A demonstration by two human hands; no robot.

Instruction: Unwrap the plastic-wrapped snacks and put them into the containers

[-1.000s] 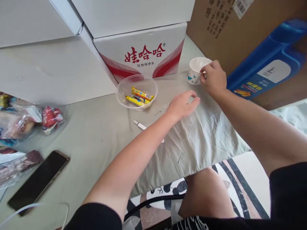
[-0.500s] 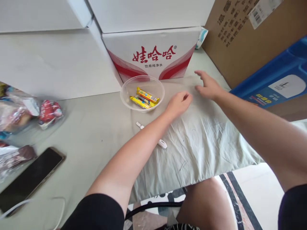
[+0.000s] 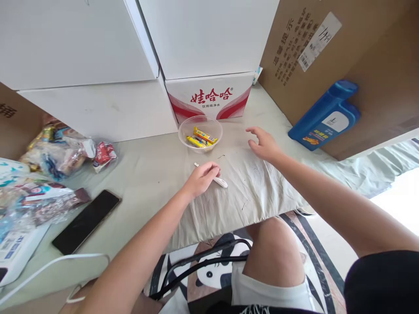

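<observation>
With your left hand (image 3: 203, 178) curled over the white stick (image 3: 221, 182) nearer you than the clear bowl (image 3: 185, 130), its closure impossible to tell, center your grasp evenly along it and hold your wide-spread right hand (image 3: 262, 144) clear, to the bowl's right.

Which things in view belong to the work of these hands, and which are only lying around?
Likely in the work:
slim white object, with the left hand over it
perhaps the clear bowl with yellow packets, untouched

Likely just lying about:
black phone
white cable
red packet
</observation>
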